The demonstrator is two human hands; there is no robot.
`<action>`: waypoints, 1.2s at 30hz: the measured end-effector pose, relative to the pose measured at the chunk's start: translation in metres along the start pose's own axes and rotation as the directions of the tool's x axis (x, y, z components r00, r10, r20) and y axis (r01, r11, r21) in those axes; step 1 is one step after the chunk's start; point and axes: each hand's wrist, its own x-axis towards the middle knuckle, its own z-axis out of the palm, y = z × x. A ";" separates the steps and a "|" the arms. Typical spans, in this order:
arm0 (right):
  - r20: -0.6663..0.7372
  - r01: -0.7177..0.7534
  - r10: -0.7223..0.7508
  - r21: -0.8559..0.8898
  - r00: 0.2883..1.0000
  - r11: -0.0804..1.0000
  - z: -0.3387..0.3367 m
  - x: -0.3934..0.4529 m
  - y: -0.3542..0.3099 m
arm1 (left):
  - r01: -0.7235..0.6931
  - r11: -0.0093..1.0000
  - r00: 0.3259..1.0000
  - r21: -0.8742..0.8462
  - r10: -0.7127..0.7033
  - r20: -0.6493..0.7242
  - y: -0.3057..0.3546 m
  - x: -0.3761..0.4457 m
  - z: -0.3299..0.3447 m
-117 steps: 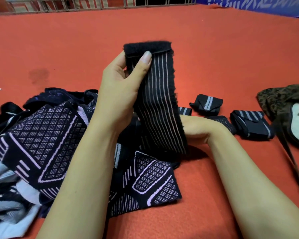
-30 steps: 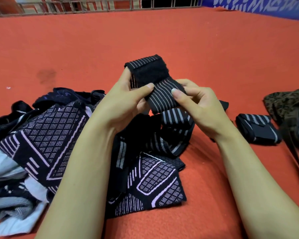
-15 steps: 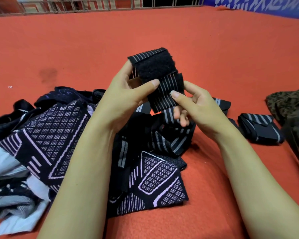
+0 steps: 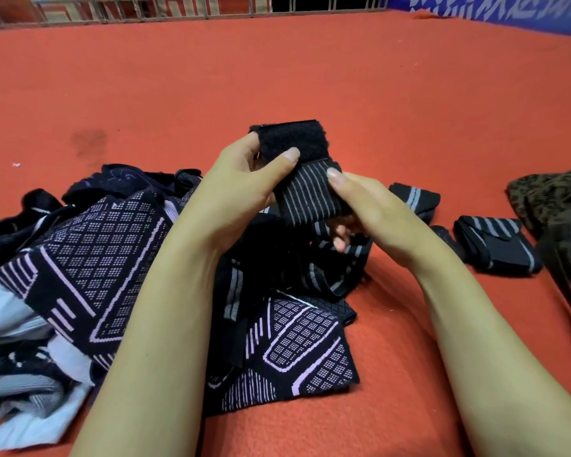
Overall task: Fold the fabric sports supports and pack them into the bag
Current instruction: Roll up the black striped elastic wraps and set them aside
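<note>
Both hands held one striped wrist strap (image 4: 305, 173) above the heap. The left hand (image 4: 241, 189) gripped its fuzzy fastener end, thumb across the front; the right hand (image 4: 373, 212) pinched the striped fold from the other side. Below them lay the pile of patterned supports (image 4: 112, 258). Right of the right hand sat two folded straps (image 4: 495, 242), then the camouflage bag (image 4: 548, 196).

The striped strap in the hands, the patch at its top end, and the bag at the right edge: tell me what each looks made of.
Striped strap: seemingly knitted elastic, matte black with thin pale lines; it bends softly where the left hand and right hand pinch it.
Patch: fuzzy, lint-like nap, probably hook-and-loop fastener.
Bag: soft cloth with a mottled brown-green print, slumped and creased; exact fibre unclear.
</note>
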 end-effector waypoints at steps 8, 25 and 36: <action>0.054 0.084 -0.074 -0.216 0.996 0.973 0.001 0.000 0.002 | -0.005 0.996 1.000 0.089 0.004 0.011 0.001 -0.001 -0.002; -0.081 0.213 -0.238 -0.240 0.968 0.947 -0.001 0.000 0.002 | 0.170 0.985 0.985 0.006 -0.170 -0.038 0.004 0.002 0.000; -0.261 0.298 -0.323 -0.131 0.910 0.945 0.005 0.005 0.007 | 0.087 0.991 0.996 -0.099 -0.087 0.002 0.000 0.002 0.000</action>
